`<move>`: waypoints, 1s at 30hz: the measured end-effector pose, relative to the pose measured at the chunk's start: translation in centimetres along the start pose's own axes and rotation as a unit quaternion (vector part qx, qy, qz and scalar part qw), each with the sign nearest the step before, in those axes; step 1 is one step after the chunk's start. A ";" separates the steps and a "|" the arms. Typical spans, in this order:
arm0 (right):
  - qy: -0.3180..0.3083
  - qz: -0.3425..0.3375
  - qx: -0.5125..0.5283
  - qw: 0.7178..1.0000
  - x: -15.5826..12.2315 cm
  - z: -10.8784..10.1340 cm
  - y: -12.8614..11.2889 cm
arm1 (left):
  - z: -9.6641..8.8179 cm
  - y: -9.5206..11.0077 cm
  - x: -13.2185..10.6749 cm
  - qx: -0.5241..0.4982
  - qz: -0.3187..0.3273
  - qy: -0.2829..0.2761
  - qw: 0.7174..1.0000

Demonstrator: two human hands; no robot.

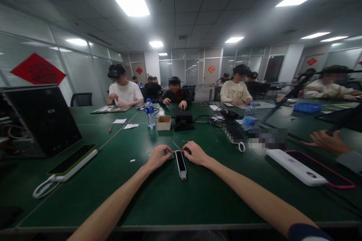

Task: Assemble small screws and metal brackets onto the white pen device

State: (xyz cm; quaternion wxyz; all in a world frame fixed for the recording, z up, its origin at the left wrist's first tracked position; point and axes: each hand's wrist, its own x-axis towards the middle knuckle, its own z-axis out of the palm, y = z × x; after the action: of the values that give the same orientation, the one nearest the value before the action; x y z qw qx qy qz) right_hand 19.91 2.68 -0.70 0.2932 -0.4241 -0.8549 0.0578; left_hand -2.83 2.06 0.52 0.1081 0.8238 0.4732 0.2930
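Note:
A slim white pen-shaped device (181, 163) with a long black screen lies on the green table, its narrow tip pointing towards me. My left hand (160, 157) is just left of the device's far end, fingers curled and thumb against them around something small. On the other side, my right hand (197, 153) rests on the table with bent fingers close together over a small dark thing. What either hand holds is too small and partly hidden to name. A thin light strip lies just beyond the device, between the hands.
Ahead stand a small cardboard box (164, 123), a black box-like object (183, 120) and a water bottle (150, 113). A phone (72, 159) lies left, before a computer case (42, 120). To the right are a white power bank (295, 166) and another person's hand (328, 141).

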 end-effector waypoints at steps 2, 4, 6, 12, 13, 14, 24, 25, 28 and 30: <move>0.000 -0.002 -0.002 1.000 0.0 0.2 0.2 | 0.0 0.2 0.0 -0.014 0.001 0.004 1.000; 0.002 -0.005 -0.005 1.000 0.1 0.3 0.3 | 0.1 0.3 -0.1 -0.027 0.001 0.010 1.000; 0.006 -0.007 -0.008 1.000 0.1 0.4 0.4 | 0.2 0.3 -0.1 -0.039 0.002 0.027 0.999; 0.004 -0.005 -0.003 1.000 0.0 0.2 0.2 | 0.7 -0.4 0.0 -0.029 -0.016 0.027 0.999; 0.004 -0.004 -0.002 1.000 0.0 0.2 0.2 | 0.7 -0.5 0.0 -0.027 -0.015 0.019 0.999; 0.005 -0.004 0.000 1.000 0.0 0.2 0.2 | 0.7 -0.6 0.1 -0.027 -0.012 0.015 0.999; -0.003 0.000 0.008 1.000 0.0 0.1 0.4 | 0.3 -0.1 0.0 -0.028 -0.003 0.009 1.000; -0.004 0.000 0.007 1.000 0.0 0.1 0.4 | 0.3 -0.1 0.0 -0.029 -0.004 0.007 1.000; 0.000 -0.002 0.005 1.000 0.0 0.2 0.4 | 0.2 -0.1 0.0 -0.020 -0.006 -0.004 1.000; 0.002 -0.004 0.004 1.000 0.0 0.3 0.5 | 0.3 -0.2 0.1 -0.001 -0.003 -0.013 1.000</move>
State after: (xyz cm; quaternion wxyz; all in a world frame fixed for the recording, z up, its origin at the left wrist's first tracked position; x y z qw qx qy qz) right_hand 20.04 3.04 -1.10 0.2970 -0.4201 -0.8555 0.0591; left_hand -2.80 2.29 0.19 0.1155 0.8259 0.4741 0.2824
